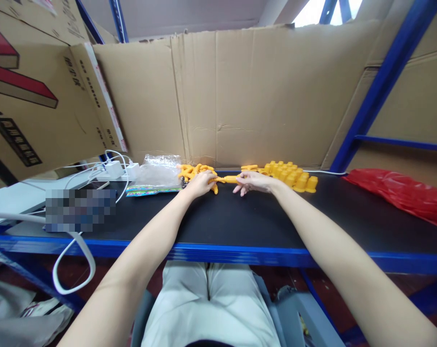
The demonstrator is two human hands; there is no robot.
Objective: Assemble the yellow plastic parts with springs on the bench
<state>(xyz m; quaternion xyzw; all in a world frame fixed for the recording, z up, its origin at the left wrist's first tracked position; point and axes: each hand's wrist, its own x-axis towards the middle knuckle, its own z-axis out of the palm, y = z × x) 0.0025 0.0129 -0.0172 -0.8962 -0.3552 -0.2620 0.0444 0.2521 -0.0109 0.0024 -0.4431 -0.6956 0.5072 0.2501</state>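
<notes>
Currently both hands are on a slim orange plastic part (230,179), held between them roughly mid-table, toward the far side of the black tabletop (222,221). Left hand (201,183) pinches its left end, fingers curled together. Right hand (253,181) pinches the right end with thumb and forefinger; the other fingers are loose and apart.

Step, my read: two-handed work on a single part, likely lining up or fitting its ends. One piece or two mated ones: too small to tell. Can't tell if it touches the table either.

Stock: loose pile of orange pieces (195,169) just beyond the left hand, clear plastic bag (157,172) left of that. Rows of yellow cup-shaped parts (291,176) sit to the right, just past the right wrist; red plastic bag (399,193) well apart, far right.

Next move, I'd say, calls for a steady left pinch, right-hand push or twist along the part's axis, wrists clear of the cups.
</notes>
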